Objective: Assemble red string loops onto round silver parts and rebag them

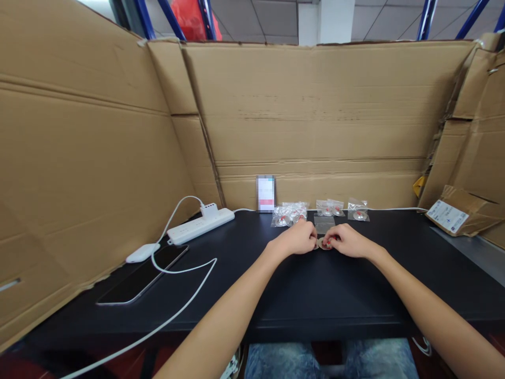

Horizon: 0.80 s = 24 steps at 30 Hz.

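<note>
My left hand (299,237) is closed, with its fingers curled down at the edge of a small round piece; what they hold is hidden. Beside it, my right hand (347,241) pinches a small pale disc with red on it (324,244) at the black table top. Just behind both hands lies a flat clear plastic bag (324,225). Several clear bags with round red-centred pieces (289,213) are heaped behind my left hand. Two more filled bags (330,207) and a single bag (358,211) lie farther back to the right.
A phone (265,193) with a lit screen leans on the cardboard back wall (315,116). To the left are a white power strip (201,225), a white charger (142,252), a dark tablet (144,276) and a looping white cable (189,302). An open cardboard box (467,210) sits at right.
</note>
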Available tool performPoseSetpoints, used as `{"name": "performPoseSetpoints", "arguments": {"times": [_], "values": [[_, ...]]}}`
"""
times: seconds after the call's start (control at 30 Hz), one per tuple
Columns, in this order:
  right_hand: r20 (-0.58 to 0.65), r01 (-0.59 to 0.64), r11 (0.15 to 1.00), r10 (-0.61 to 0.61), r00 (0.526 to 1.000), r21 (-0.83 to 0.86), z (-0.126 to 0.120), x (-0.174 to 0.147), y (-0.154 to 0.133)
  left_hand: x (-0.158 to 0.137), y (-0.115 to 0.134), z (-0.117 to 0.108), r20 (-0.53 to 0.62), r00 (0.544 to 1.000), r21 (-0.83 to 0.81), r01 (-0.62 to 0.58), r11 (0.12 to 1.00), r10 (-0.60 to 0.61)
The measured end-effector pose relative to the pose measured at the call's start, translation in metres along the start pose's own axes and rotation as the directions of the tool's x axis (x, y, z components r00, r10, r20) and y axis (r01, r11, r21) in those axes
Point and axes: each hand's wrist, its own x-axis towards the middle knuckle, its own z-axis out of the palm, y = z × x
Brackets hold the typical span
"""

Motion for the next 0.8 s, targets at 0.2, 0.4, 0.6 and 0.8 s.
{"name": "performPoseSetpoints", "arguments": {"times": [0.2,0.4,0.6,0.8], "values": [[-0.111,-0.018,1.000,0.019,0.994,0.007,-0.0016,0.0020,0.0030,0.0005,-0.0040,-0.0033,-0.091,0.995,-0.001,-0.046,0.999,0.046],[-0.045,-0.014,0.940,0.031,0.998,0.341,-0.0023,0.0017,0.0034,-0.0016,-0.0046,-0.0088,0.048,0.996,-0.204,-0.064,0.977,0.075],[0.072,0.020,0.947,-0.045,0.996,0.320,-0.0051,-0.0016,-0.0018,-0.0019,-0.0040,-0.0089,0.129,0.984,-0.224,-0.095,0.970,0.126],[0.125,-0.009,0.948,-0.033,0.992,0.317,-0.0055,-0.0025,-0.0047,-0.0011,-0.0052,-0.0092,0.130,0.978,-0.202,-0.133,0.970,0.161]]}}
